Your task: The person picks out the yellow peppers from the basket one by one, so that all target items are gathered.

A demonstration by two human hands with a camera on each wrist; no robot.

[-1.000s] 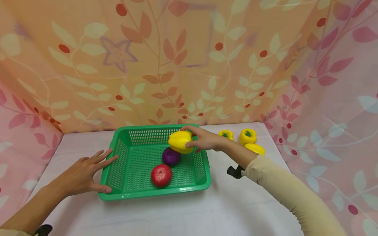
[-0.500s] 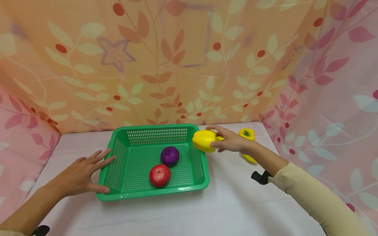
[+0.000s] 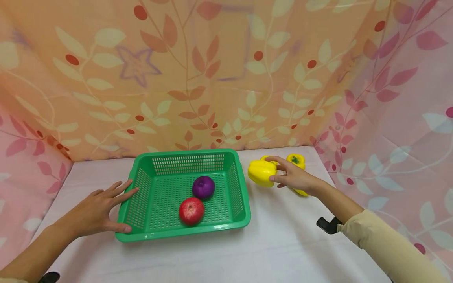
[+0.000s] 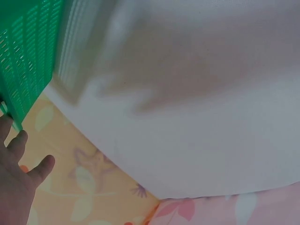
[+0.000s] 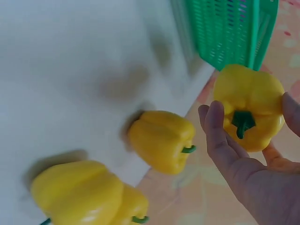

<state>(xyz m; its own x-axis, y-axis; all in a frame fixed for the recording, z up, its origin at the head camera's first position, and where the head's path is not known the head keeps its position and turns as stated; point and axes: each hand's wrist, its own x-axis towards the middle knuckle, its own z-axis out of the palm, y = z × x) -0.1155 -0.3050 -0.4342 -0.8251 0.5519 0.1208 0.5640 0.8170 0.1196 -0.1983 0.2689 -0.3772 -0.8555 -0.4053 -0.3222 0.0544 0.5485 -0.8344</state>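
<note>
My right hand grips a yellow bell pepper in the air, just right of the green basket. Its green stem faces the palm in the right wrist view, with fingers and thumb around the pepper's sides. My left hand lies spread over the basket's left rim, fingers straight and fingertips touching it. Inside the basket, a purple round fruit or vegetable sits behind a red pomegranate-like fruit. The left wrist view catches only part of the left hand beside the basket wall.
Several other yellow bell peppers stand on the white-covered table to the right, partly hidden behind the right hand in the head view. A floral cloth hangs behind the table and along its sides.
My right hand has carried the yellow bell pepper rightward, from above the basket to beyond its right rim. The left hand stays on the left rim.
</note>
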